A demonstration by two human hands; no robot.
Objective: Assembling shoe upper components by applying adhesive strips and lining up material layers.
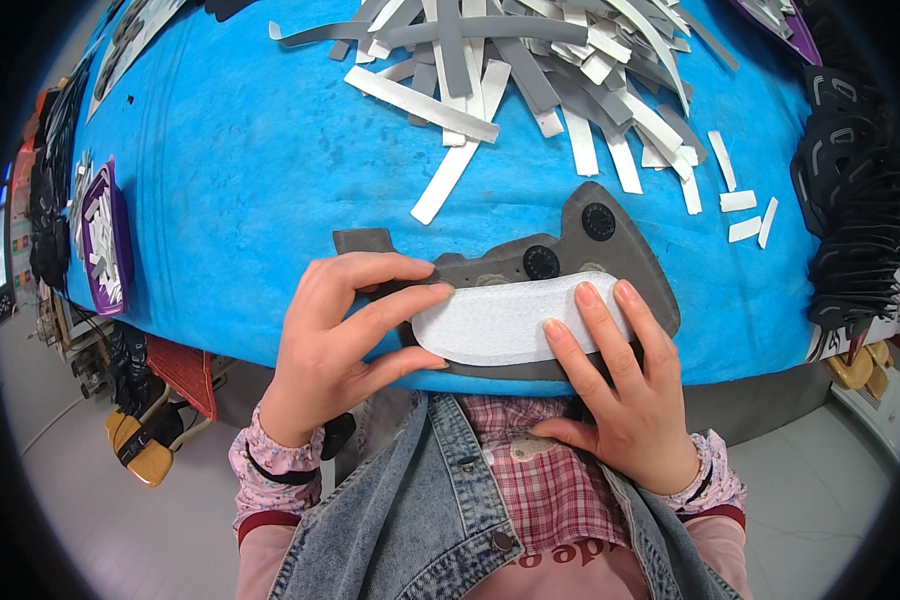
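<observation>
A white, felt-like oblong pad [515, 322] with rounded ends lies over a dark grey shaped panel [625, 235] near the table's front edge. Two black ribbed discs, one round disc [598, 222] at the panel's upper right and another disc [541, 262] just above the pad, stay uncovered. My left hand [345, 335] grips the pad's left end, thumb at its lower edge and fingers at the upper. Across the pad's right end, my right hand [620, 385] rests with fingers spread and stretched out, its thumb away from the pad near the table edge. The panel's part beneath the pad is hidden.
A loose heap of white and grey strips [530, 70] covers the table's far middle. Short white pieces [738, 200] lie at the right. A purple bin [120, 240] of strips stands at the left edge. Black molded parts [850, 190] are stacked along the right side.
</observation>
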